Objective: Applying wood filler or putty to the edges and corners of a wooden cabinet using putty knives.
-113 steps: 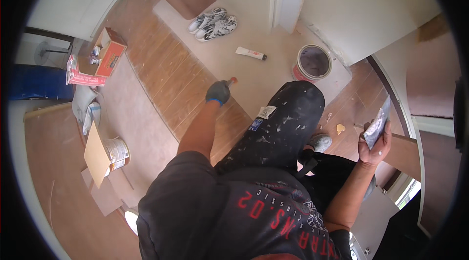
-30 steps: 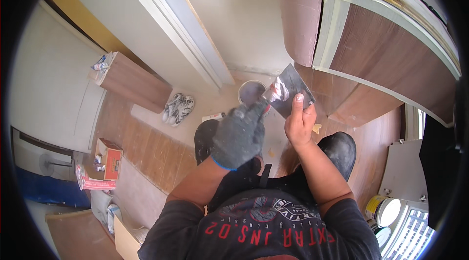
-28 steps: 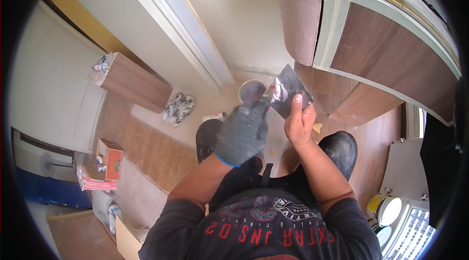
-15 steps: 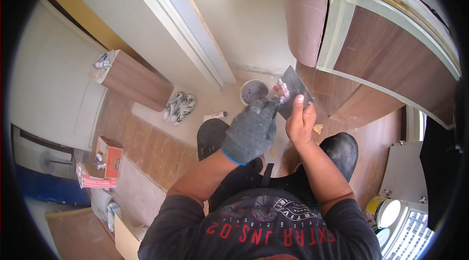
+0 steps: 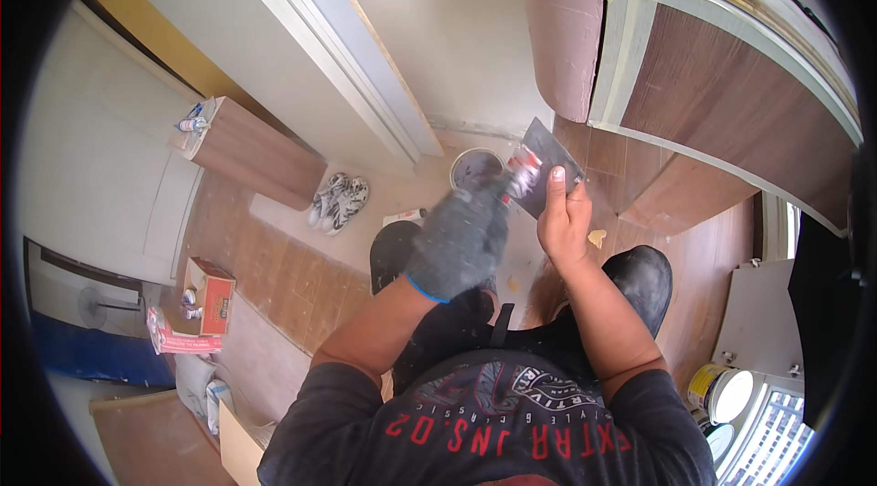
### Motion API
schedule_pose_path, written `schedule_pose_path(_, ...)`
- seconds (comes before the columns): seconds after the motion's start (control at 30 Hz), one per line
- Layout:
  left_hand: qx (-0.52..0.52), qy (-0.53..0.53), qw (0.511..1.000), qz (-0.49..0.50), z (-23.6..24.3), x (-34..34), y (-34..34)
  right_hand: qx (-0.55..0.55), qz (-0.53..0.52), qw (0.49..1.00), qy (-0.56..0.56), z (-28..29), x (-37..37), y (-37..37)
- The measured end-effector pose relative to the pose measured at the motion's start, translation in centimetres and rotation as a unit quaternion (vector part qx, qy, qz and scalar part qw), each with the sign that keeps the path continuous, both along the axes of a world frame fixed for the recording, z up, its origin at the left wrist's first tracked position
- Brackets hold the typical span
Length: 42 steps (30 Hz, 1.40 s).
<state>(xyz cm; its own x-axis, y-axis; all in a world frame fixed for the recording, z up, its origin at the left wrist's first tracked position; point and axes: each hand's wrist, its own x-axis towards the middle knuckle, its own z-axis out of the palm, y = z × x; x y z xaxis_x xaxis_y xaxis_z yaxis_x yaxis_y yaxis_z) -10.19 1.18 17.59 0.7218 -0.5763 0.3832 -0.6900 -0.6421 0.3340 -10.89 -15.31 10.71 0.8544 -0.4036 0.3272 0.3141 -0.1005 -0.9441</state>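
Observation:
My left hand (image 5: pixel 459 239) wears a grey knit glove with a blue cuff. Its fingers are closed around a small putty knife (image 5: pixel 525 171), whose handle they mostly hide; pinkish-white paste coats its blade. In my bare right hand (image 5: pixel 565 219) is a wide putty knife (image 5: pixel 548 146) with a flat dark grey blade, thumb resting on the near face. The small knife lies against or just over that blade; contact is hard to make out. Behind my gloved hand stands a round bucket (image 5: pixel 477 168), with grey-lilac material inside, partly covered by the glove.
Patterned shoes (image 5: pixel 339 203) and a white tube (image 5: pixel 405 216) lie on the floor ahead and left. A wood-look box (image 5: pixel 256 157) stands beyond. Farther left is an orange carton (image 5: pixel 212 296). A brown panelled unit (image 5: pixel 722 93) rises at right; white buckets (image 5: pixel 729 395) stand lower right.
My gloved hand has shifted slightly left and toward me, blurred by motion. The small putty knife's paste-covered blade shows more fully. My right hand has hardly moved.

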Motion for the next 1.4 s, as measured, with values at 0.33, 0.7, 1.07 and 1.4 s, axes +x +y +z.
schedule_pose_path(0.33,-0.031,-0.141,0.986,-0.085,-0.6,1.6,2.9,0.478,0.203,0.853,0.059,-1.0,1.4,-0.4)
schedule_pose_path(0.7,0.143,-0.141,0.979,0.026,-4.7,1.9,5.1,0.467,0.156,0.87,0.035,-1.0,1.4,-1.7)
schedule_pose_path(1.07,0.142,-0.167,0.975,-0.036,-5.9,-1.0,1.8,0.04,-0.035,0.998,0.031,-0.2,-0.5,1.0)
schedule_pose_path(1.4,0.038,-0.319,0.947,-0.009,-0.7,3.6,4.6,-0.024,0.128,0.986,0.106,-1.4,-0.3,1.5)
